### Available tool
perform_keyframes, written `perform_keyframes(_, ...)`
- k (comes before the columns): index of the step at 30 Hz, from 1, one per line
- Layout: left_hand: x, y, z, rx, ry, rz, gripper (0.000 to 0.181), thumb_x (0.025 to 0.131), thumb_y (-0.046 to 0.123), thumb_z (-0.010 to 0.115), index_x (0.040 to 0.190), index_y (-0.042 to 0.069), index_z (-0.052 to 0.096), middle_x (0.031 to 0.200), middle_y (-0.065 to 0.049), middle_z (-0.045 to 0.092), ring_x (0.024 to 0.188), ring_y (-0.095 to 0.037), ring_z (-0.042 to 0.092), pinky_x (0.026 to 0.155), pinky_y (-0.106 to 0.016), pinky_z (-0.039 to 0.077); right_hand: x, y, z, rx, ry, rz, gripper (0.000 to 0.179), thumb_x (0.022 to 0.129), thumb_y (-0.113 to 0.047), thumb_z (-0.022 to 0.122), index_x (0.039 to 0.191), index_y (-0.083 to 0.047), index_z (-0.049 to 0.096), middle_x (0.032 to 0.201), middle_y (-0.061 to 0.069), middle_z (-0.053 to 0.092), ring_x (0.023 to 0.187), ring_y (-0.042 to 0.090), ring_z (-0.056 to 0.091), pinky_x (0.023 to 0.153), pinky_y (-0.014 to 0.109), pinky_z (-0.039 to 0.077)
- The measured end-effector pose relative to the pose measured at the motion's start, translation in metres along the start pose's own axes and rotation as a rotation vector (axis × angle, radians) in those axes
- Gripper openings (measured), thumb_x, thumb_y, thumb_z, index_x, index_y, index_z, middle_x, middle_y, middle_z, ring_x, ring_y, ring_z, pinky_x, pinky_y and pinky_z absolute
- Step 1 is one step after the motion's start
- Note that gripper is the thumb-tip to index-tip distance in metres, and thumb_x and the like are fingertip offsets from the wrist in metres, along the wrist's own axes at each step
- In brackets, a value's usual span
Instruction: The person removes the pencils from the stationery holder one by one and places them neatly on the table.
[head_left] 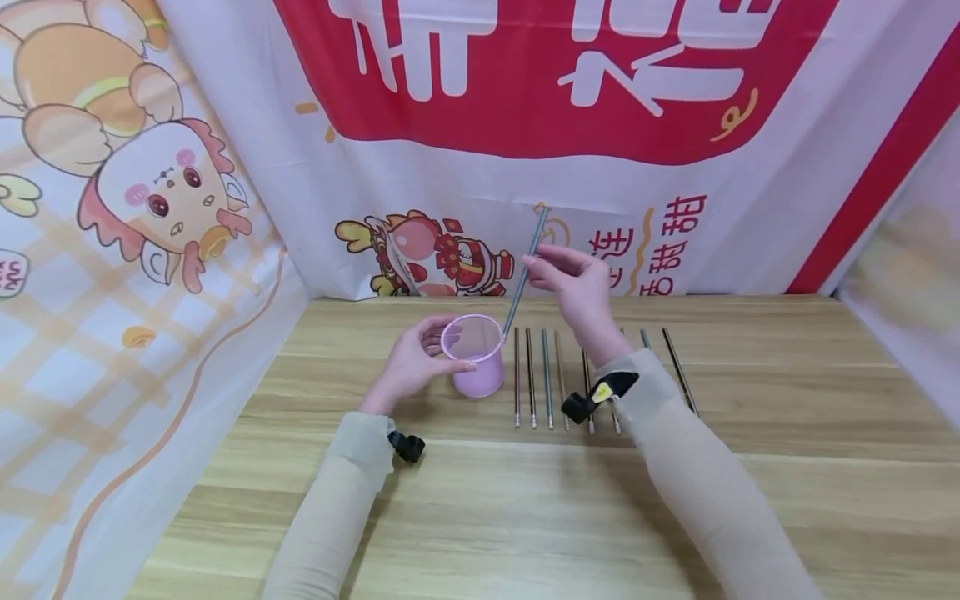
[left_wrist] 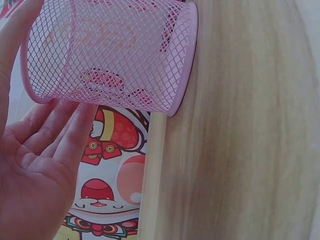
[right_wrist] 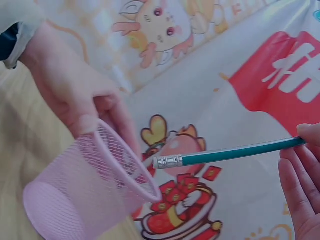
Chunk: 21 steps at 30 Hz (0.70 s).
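A pink mesh pencil cup (head_left: 480, 382) stands on the table, its mouth facing up. My left hand (head_left: 408, 365) holds it from the left near the rim, thumb on the near side and fingers behind. The lattice wall of the cup (left_wrist: 120, 55) fills the top of the left wrist view. My right hand (head_left: 581, 287) pinches a green pencil (head_left: 521, 283) between thumb and fingers by its upper part. The pencil slants down toward the cup, and its white eraser (right_wrist: 158, 162) with silver ferrule is close by the rim in the right wrist view.
Several pencils lie roughly side by side on the wooden table (head_left: 480, 517) right of the cup, among them a teal pencil (head_left: 547, 375) and a dark pencil (head_left: 678, 371). My right forearm overlaps some of them. A printed cloth (head_left: 315, 192) hangs behind the table.
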<state>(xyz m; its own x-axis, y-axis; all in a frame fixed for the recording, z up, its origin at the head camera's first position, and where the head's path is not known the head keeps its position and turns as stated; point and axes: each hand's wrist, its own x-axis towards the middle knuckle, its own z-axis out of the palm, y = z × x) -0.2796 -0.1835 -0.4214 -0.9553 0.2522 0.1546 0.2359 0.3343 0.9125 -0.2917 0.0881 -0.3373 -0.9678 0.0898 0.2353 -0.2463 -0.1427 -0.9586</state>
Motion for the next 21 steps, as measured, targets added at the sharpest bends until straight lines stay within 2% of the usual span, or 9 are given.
perform_keyframes(5,0.001,0.000,0.000,0.004,-0.008,-0.001,0.088,0.068,0.023,0.098,0.142,0.007,0.053,0.134,-0.007,0.062,0.119,-0.024,0.061,0.103,-0.034,0.050,0.002,-0.011,-0.029,0.005,0.036,-0.011,0.044,0.084,-0.027,0.087,0.120,-0.007,0.073,0.112,0.013,0.073,0.093,0.025,0.073,0.088,0.035,0.060)
perform_keyframes(9,0.000,0.001,0.000,0.002,-0.007,-0.005,0.089,0.067,0.021,0.098,0.143,0.007,0.053,0.134,-0.008,0.061,0.119,-0.025,0.061,0.103,-0.036,0.050,0.003,-0.015,-0.057,-0.017,0.079,0.014,0.048,0.082,-0.029,0.087,0.121,-0.005,0.072,0.110,0.011,0.073,0.090,0.021,0.073,0.085,0.031,0.060)
perform_keyframes(21,-0.001,0.002,-0.002,-0.016,-0.002,0.012,0.092,0.067,0.022,0.098,0.146,0.007,0.052,0.137,-0.008,0.060,0.121,-0.026,0.060,0.105,-0.039,0.049,0.002,-0.007,-0.156,-0.087,0.146,0.115,0.061,0.081,-0.028,0.088,0.131,0.000,0.065,0.110,0.003,0.072,0.087,0.014,0.072,0.081,0.024,0.059)
